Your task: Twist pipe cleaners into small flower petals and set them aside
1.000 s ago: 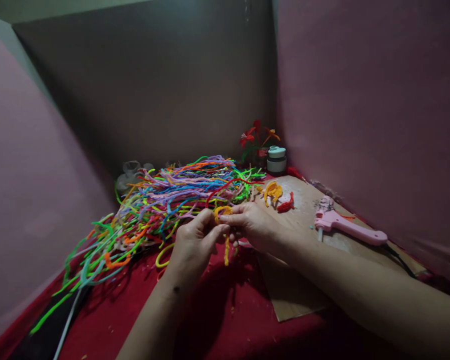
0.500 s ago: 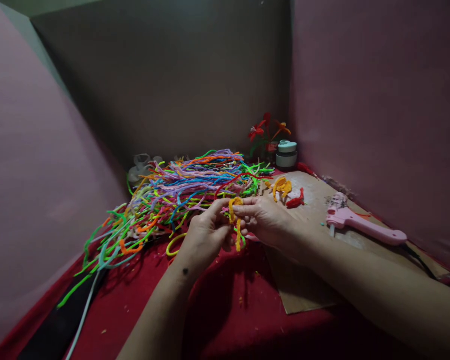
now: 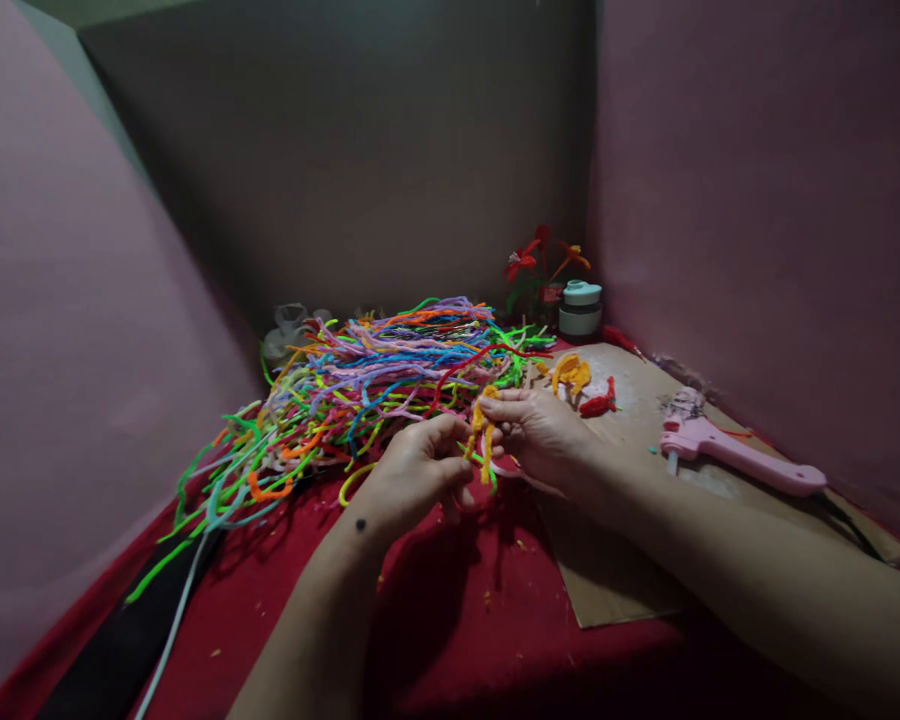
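Note:
Between my hands, above the red cloth, hangs a bent orange-yellow fuzzy stem point(image 3: 487, 440) with its ends pointing down. The thumb and fingers of my right hand point(image 3: 544, 430) pinch it near its top. My left hand point(image 3: 420, 465) is just left of the stem, its fingers curved and its thumb apart from the forefinger; a fingertip is close to the stem, and whether it touches cannot be made out. Right behind my hands lies a big heap of many-coloured fuzzy stems point(image 3: 397, 365).
On a cardboard sheet point(image 3: 615, 580) at the right lie orange loops point(image 3: 571, 374), a red piece point(image 3: 598, 400) and a pink glue gun point(image 3: 750, 460). Behind stand a lidded jar point(image 3: 580, 310) and red flowers point(image 3: 523, 262). A white cable point(image 3: 172, 630) crosses the left side.
My left hand has come away from the top of the orange-yellow stem, its fingers parting. The stem's top loop now looks narrower, with two ends hanging. The view has shifted slightly.

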Demonstrator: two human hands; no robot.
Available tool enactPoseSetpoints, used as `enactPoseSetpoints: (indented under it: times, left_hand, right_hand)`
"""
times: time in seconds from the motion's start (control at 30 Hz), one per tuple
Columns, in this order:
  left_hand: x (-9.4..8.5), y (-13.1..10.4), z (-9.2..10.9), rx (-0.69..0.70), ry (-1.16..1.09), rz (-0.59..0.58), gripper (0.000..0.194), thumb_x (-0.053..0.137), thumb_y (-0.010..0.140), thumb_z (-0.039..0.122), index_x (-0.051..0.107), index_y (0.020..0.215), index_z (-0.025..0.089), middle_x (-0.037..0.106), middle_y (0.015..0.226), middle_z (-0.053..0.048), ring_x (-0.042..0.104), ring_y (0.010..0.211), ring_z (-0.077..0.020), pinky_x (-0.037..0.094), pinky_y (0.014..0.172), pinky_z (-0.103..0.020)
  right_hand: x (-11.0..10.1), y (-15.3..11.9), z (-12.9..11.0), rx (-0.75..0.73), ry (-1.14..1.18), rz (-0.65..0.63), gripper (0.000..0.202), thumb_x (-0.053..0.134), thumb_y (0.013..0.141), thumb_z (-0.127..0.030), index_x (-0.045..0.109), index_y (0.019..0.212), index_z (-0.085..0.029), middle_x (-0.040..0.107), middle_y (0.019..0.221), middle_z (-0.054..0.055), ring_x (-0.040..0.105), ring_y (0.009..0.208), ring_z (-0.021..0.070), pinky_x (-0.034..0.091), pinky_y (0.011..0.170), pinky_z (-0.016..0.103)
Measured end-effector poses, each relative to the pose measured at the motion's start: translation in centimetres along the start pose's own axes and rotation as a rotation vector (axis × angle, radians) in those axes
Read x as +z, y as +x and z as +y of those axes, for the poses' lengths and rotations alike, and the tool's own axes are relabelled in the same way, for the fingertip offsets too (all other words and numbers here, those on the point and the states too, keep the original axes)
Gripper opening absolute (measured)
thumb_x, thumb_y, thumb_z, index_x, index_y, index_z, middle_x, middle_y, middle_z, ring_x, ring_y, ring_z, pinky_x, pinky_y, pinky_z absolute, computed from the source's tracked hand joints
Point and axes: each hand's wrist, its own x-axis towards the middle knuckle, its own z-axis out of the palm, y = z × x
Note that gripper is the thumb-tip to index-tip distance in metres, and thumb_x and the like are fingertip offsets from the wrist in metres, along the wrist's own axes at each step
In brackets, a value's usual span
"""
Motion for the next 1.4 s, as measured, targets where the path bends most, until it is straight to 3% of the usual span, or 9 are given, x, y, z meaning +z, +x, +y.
enactPoseSetpoints:
  times: [0.17,0.27,0.4,0.57,0.73,1.03,1.13,1.27,1.4]
  left_hand:
    - [-0.4,0.1,-0.4,-0.018,-0.262,-0.058,0.018,0.057,0.073,0.023,0.054,0.090,0.016,0.058,0.061,0.002,0.058,0.042,-0.0118,0.040,0.030,-0.018]
    - [-0.3,0.5,-0.8,-0.013,-0.351,-0.035,0.021,0.058,0.076,0.032,0.053,0.088,0.015,0.057,0.058,0.002,0.056,0.042,-0.0108,0.040,0.032,-0.017]
    - [0.4,0.8,-0.8,0.057,-0.277,0.075,0.019,0.059,0.075,0.031,0.051,0.074,0.014,0.056,0.049,0.002,0.048,0.036,-0.0076,0.038,0.032,-0.017]
    - [1.2,0.8,-0.2,0.091,-0.105,0.222,0.012,0.053,0.075,0.024,0.049,0.068,0.015,0.059,0.049,0.002,0.053,0.038,-0.0107,0.044,0.038,-0.021]
    - [1.4,0.7,-0.1,0.098,-0.051,0.202,0.014,0.047,0.078,0.023,0.052,0.069,0.014,0.061,0.051,0.000,0.059,0.043,-0.0125,0.049,0.048,-0.024]
    - [2.2,0.9,-1.0,0.198,0.084,0.350,0.015,0.046,0.079,0.028,0.046,0.069,0.017,0.056,0.047,0.004,0.054,0.036,-0.0113,0.042,0.038,-0.020]
    - [2.0,0.9,-0.9,0.148,0.017,0.315,0.015,0.047,0.079,0.030,0.046,0.070,0.017,0.056,0.046,0.003,0.050,0.033,-0.0106,0.038,0.034,-0.019]
    - [1.1,0.7,-0.5,0.095,-0.144,0.181,0.019,0.058,0.073,0.032,0.051,0.078,0.015,0.059,0.049,0.001,0.050,0.036,-0.0107,0.039,0.034,-0.020]
    - [0.5,0.6,-0.5,0.121,-0.234,0.230,0.022,0.066,0.067,0.029,0.053,0.074,0.014,0.053,0.045,0.004,0.042,0.035,-0.0061,0.034,0.033,-0.016]
  right_hand:
    - [-0.5,0.2,0.1,-0.054,-0.057,-0.025,0.019,0.070,0.062,-0.022,0.054,0.065,-0.013,0.054,0.055,-0.002,0.047,0.044,0.0057,0.035,0.045,0.020]
    - [-0.4,0.0,0.2,-0.070,-0.125,-0.042,0.019,0.070,0.063,-0.024,0.054,0.062,-0.012,0.053,0.053,-0.002,0.044,0.044,0.0048,0.031,0.045,0.020]
    - [0.1,-0.4,0.2,-0.121,-0.246,-0.039,0.015,0.067,0.062,-0.022,0.056,0.060,-0.012,0.052,0.051,-0.002,0.041,0.043,0.0051,0.030,0.045,0.022]
    - [0.6,-0.7,0.2,-0.155,-0.322,0.036,0.004,0.060,0.059,-0.014,0.058,0.060,-0.012,0.053,0.052,-0.003,0.041,0.043,0.0054,0.030,0.046,0.022]
    - [0.7,-0.9,0.3,-0.162,-0.335,0.045,0.005,0.056,0.055,-0.008,0.056,0.059,-0.012,0.053,0.053,-0.003,0.043,0.045,0.0055,0.032,0.046,0.021]
    - [0.8,-0.7,0.3,-0.143,-0.331,-0.065,0.010,0.049,0.051,-0.007,0.056,0.055,-0.014,0.051,0.046,-0.003,0.042,0.040,0.0061,0.031,0.041,0.020]
    - [0.4,-0.4,0.4,-0.125,-0.307,-0.085,0.010,0.051,0.053,-0.007,0.057,0.057,-0.013,0.052,0.047,-0.002,0.043,0.040,0.0063,0.033,0.041,0.020]
    - [0.0,-0.1,0.3,-0.126,-0.269,-0.069,0.009,0.056,0.055,-0.007,0.058,0.062,-0.012,0.054,0.052,-0.002,0.046,0.043,0.0067,0.035,0.043,0.021]
    - [0.2,-0.4,-0.1,-0.096,-0.234,-0.074,0.011,0.064,0.058,-0.011,0.059,0.067,-0.012,0.057,0.059,0.000,0.050,0.048,0.0074,0.038,0.047,0.021]
